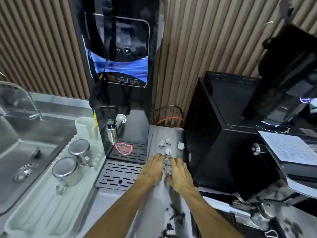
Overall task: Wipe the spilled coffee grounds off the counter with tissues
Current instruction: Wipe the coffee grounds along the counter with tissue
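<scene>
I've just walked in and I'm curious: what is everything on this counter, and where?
water boiler: one, black with blue panel, against the slatted wall
drip tray: one, steel, below the boiler's tap
metal cups: two, steel, upside down on the white drying rack
sink: one, steel, far left
black box appliance: one, right of the counter strip
crumpled tissues: several, white, on the counter beyond the hands
coffee grounds: dark scatter, near edge of counter
left hand and right hand: pressed around a tissue wad
</scene>
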The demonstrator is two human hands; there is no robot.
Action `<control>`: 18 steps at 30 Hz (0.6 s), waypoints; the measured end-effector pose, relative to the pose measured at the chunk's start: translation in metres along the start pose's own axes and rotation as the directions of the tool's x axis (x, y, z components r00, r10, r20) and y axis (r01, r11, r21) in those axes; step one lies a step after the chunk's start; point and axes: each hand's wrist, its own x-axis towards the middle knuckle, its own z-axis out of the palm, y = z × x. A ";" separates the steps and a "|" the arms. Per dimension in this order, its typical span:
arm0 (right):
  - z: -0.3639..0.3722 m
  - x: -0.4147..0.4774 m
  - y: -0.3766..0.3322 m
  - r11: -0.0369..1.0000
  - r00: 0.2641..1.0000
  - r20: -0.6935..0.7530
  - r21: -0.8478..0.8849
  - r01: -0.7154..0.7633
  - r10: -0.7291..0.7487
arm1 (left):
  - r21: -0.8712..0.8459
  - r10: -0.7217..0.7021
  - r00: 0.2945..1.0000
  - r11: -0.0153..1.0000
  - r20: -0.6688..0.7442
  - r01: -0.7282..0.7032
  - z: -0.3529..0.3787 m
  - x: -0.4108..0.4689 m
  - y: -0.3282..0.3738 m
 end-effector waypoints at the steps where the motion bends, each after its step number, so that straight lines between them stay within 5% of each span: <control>1: 0.005 0.004 0.000 1.000 1.000 0.020 0.007 -0.017 0.016 | 0.022 -0.004 0.999 1.000 0.034 0.003 0.005 0.007 -0.003; 18: 0.023 -0.005 0.005 0.984 0.992 -0.060 0.145 -0.103 0.113 | -0.151 -0.053 0.999 0.987 -0.007 0.051 0.013 0.005 -0.009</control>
